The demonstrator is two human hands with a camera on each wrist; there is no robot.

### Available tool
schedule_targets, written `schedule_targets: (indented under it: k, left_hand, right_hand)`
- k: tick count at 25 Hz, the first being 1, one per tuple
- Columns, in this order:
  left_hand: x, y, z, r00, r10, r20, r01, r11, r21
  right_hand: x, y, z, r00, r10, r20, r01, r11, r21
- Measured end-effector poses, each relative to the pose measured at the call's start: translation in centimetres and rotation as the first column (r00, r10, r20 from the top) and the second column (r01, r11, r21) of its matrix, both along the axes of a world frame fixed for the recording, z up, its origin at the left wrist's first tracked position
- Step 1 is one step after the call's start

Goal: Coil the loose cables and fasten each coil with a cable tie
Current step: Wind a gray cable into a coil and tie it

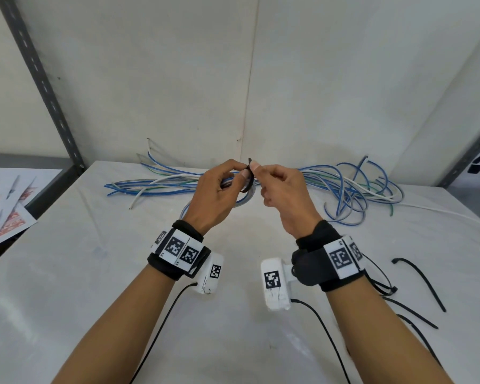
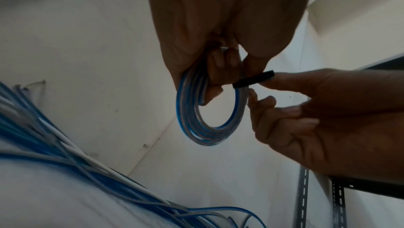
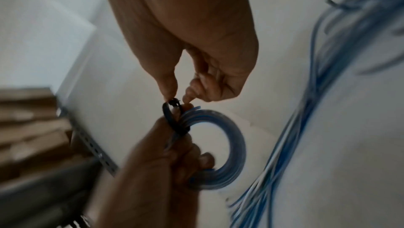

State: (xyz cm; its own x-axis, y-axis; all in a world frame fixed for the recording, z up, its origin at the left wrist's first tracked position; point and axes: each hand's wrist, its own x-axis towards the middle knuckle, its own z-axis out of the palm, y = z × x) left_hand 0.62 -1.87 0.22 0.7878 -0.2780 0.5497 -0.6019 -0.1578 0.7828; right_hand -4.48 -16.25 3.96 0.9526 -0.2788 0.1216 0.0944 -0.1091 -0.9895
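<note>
— How far has this got?

— One coil (image 2: 210, 110) is wound, blue and pale strands in a neat ring, held up above the worktop (image 1: 233, 342). The left hand (image 1: 214, 195) has its fingers curled round one side of the ring. A black cable tie (image 3: 172, 119) is looped round that same side, and the right hand (image 1: 283, 195) pinches the tie's end between thumb and forefinger, right at the top of the loop.

— So it's fastened?

— I'd say not quite. The loop looks slack in the right wrist view (that picture is blurred, so I can't tell whether the tail is through the head yet). My guess is it is being threaded or drawn tight.

— And the rest?

— Most of the job, by the look of it. A long heap of loose cables (image 1: 344, 189) lies across the back of the worktop, blue, white and a few green, none coiled. Spare cable ties (image 1: 419, 281) lie on the worktop near the right wrist, unused.

— Any finished coils set down?

— None that I can see.
</note>
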Motion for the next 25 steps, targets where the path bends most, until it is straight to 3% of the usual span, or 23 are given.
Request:
schedule_targets:
  k: [6, 11, 16, 20, 25]
  left_hand:
    - [-0.8, -0.1, 0.6, 0.991, -0.119, -0.057, 0.116, 0.992, -0.048]
    - [-2.2, -1.0, 1.1, 0.966, -0.197, -0.166, 0.19, 0.98, -0.054]
    - [-2.6, -1.6, 1.2, 0.968, -0.141, -0.21, 0.1, 0.976, -0.194]
    - [-2.2, -2.0, 0.5, 0.931, -0.135, -0.338, 0.046, 0.965, -0.259]
    - [-2.2, -2.1, 0.0, 0.905, -0.114, -0.41, 0.011, 0.969, -0.247]
  right_hand:
    - [0.8, -0.7, 1.0, 0.992, 0.048, -0.119, -0.033, 0.992, 0.125]
    - [2.8, -2.2, 2.1, 0.982, -0.187, -0.032, 0.19, 0.965, 0.181]
    - [2.6, -0.6, 1.8, 0.991, -0.105, 0.082, 0.085, 0.971, 0.222]
    - [2.8, -0.4, 2.2, 0.987, -0.093, 0.129, 0.052, 0.955, 0.293]
    - [3.3, -0.4, 1.2, 0.991, -0.122, 0.061, 0.09, 0.919, 0.383]
